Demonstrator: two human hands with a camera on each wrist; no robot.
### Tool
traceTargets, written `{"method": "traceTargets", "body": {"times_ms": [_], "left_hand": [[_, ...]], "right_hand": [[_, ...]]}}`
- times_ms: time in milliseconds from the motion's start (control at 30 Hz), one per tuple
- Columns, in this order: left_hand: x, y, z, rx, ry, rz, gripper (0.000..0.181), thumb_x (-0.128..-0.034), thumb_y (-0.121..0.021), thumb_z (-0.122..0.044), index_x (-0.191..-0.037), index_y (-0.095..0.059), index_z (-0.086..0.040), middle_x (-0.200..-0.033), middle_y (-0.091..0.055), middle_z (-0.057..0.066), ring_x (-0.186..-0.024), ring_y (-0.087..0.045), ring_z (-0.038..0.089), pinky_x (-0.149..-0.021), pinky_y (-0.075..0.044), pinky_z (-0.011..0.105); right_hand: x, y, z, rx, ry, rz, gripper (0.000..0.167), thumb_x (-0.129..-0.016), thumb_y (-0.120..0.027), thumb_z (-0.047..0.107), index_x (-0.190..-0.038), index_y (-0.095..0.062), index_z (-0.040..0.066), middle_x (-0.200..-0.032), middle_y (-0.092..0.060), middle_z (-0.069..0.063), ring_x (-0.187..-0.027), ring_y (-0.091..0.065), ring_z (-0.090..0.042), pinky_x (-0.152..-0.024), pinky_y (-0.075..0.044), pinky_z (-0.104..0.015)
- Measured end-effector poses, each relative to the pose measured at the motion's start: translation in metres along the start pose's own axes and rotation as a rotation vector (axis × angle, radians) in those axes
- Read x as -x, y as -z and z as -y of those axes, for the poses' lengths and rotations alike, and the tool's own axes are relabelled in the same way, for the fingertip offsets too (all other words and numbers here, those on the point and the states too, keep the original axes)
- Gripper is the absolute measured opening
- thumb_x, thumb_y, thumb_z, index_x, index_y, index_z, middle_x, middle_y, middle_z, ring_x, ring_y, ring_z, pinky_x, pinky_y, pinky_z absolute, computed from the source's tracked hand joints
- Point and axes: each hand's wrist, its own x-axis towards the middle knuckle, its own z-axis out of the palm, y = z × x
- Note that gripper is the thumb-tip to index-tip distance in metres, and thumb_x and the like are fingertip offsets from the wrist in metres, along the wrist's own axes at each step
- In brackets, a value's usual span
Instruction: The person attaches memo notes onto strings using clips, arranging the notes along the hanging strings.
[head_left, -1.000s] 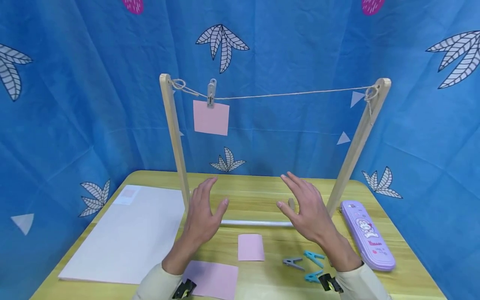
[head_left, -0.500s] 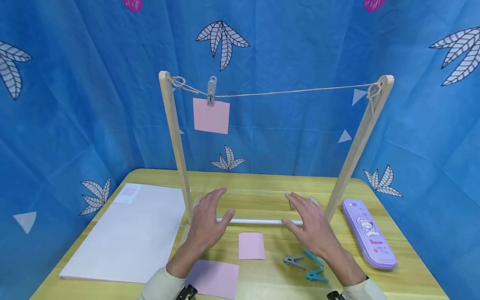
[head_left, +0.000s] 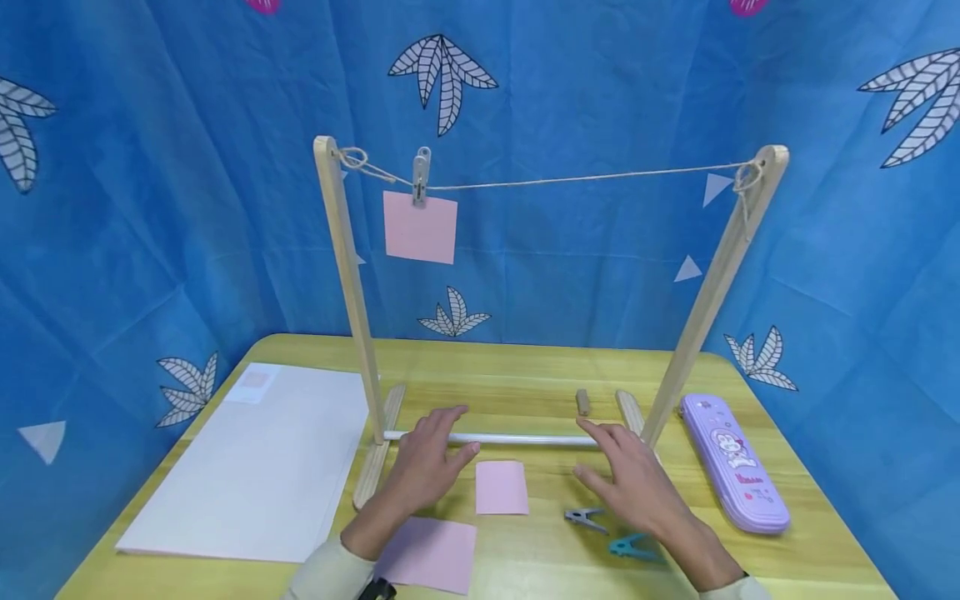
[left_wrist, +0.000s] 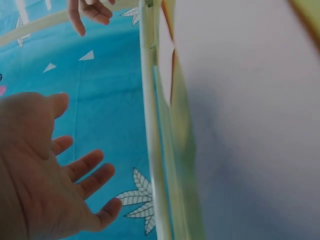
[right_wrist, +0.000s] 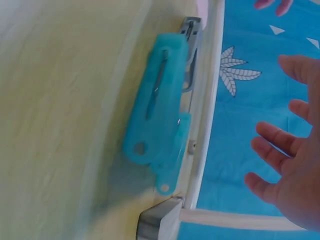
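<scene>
On my feed the teal clip (head_left: 622,547) lay on the near side of the R hand (head_left: 628,473), close by its wrist; that hand was clearly the nearer one. Clip's long axis ran approx L-R, nose to the L, handles R. Grey clip (head_left: 581,517) lay just L of it and a bit farther out, axis also approx L-R, slightly skewed. R-wrist cam gave me a 2nd teal clip (right_wrist: 173,160), partly behind the 1st; head cam didn't show it. Small pink paper (head_left: 502,487) lay flat btwn the hands, L hand (head_left: 427,467) nearer, paper to its R. Large pink sheet (head_left: 431,558) was partly hidden by the L wrist.

Both hands hovered w/ fingers loosely spread, thumbs well apart, nothing held, no contact w/ clips or paper that I saw.

Looks: teal ones slightly translucent, plastic-looking, round hole at one end; grey one similar build. Paper plain pink, straight-edged; no. of sheets I couldn't tell.
</scene>
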Motion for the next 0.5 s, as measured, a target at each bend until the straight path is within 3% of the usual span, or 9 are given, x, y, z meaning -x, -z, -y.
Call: {"method": "traceTargets", "body": {"times_ms": [100,300,500], "left_hand": [[0.003,-0.006,0.0,0.021,-0.005,0.065,0.057,-0.0944,-0.057,-0.044,-0.144,-0.041,-0.022,-0.14,-0.051,0.005,-0.13,-0.047,0.03,-0.102,-0.035,0.061],[0.005,-0.013,0.001,0.037,-0.031,0.126,0.058,-0.0931,-0.06,-0.042,-0.143,-0.042,-0.019,-0.135,-0.054,0.005,-0.126,-0.05,0.029,-0.101,-0.035,0.063],[0.003,-0.016,0.0,0.002,0.001,0.225,0.059,-0.0918,-0.061,-0.045,-0.143,-0.042,-0.022,-0.134,-0.054,0.004,-0.123,-0.051,0.028,-0.098,-0.035,0.062]], "right_hand": [[0.004,-0.001,-0.003,0.017,-0.016,0.019,0.064,-0.087,-0.071,0.033,-0.144,-0.045,0.023,-0.122,-0.059,-0.005,-0.112,-0.055,-0.025,-0.096,-0.043,-0.052],[0.013,-0.004,-0.009,0.031,-0.019,0.045,0.061,-0.083,-0.075,0.025,-0.139,-0.051,0.023,-0.118,-0.06,-0.002,-0.11,-0.056,-0.023,-0.091,-0.046,-0.051],[0.021,-0.003,-0.016,0.039,-0.008,0.061,0.053,-0.083,-0.075,0.02,-0.133,-0.057,0.018,-0.117,-0.06,-0.002,-0.109,-0.057,-0.022,-0.089,-0.048,-0.047]]}}
